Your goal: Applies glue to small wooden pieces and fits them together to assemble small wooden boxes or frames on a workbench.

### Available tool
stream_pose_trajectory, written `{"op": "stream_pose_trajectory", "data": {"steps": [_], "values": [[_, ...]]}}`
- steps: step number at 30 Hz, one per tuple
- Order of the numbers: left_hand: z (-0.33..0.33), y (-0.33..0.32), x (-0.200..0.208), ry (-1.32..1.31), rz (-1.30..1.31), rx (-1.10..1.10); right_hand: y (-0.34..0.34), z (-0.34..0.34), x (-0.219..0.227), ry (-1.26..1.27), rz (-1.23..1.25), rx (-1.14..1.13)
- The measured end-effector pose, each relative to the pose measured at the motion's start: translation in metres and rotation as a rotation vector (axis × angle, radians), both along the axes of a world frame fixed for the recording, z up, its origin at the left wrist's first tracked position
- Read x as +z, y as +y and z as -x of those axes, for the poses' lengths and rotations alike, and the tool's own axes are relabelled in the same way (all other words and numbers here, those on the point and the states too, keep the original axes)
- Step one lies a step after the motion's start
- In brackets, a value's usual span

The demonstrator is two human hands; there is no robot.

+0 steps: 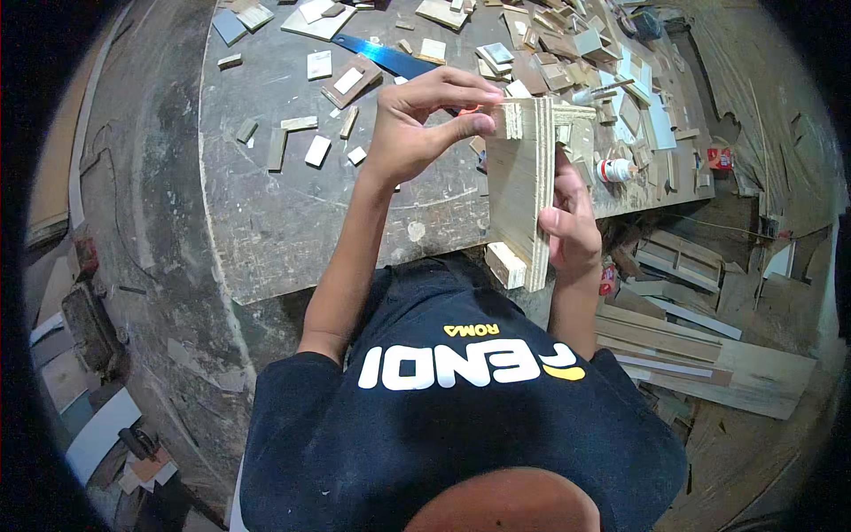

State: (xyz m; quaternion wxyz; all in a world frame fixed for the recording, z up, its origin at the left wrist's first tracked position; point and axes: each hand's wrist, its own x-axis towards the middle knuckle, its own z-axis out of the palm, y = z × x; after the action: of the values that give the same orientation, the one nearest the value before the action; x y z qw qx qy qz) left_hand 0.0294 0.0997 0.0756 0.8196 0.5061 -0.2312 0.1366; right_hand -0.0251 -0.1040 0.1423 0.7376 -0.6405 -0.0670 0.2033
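A plywood assembly [517, 186] stands on edge in front of my chest, above the near edge of the table. My right hand [572, 222] grips it from the right side, thumb on the layered edge and fingers behind. At its far top corner, my left hand [434, 120] pinches a small plywood block [511, 122] between thumb and fingertips. Another small block [506, 266] sits at the near bottom end of the board. More plywood pieces project on the right side, partly hidden by my right hand.
The worn grey table [310, 222] carries scattered wood offcuts [319, 151], thickest at the far right. A saw with a blue blade [386, 58] lies beyond my left hand. A white bottle [613, 170] rests right of my right hand. Boards [709, 355] lie on the floor at right.
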Motion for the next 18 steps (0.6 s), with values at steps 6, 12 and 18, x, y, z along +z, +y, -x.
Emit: {"op": "stream_pose_trajectory", "data": {"steps": [6, 12, 18], "values": [[-0.003, -0.001, 0.000, -0.036, 0.023, 0.044, 0.004, -0.001, 0.003, -0.005, -0.002, 0.004], [0.004, -0.005, 0.005, 0.101, -0.001, 0.083, 0.005, -0.001, 0.002, -0.004, -0.011, -0.021], [0.013, -0.010, 0.010, 0.184, 0.029, 0.137, 0.005, -0.004, -0.003, -0.086, 0.003, -0.042]]}}
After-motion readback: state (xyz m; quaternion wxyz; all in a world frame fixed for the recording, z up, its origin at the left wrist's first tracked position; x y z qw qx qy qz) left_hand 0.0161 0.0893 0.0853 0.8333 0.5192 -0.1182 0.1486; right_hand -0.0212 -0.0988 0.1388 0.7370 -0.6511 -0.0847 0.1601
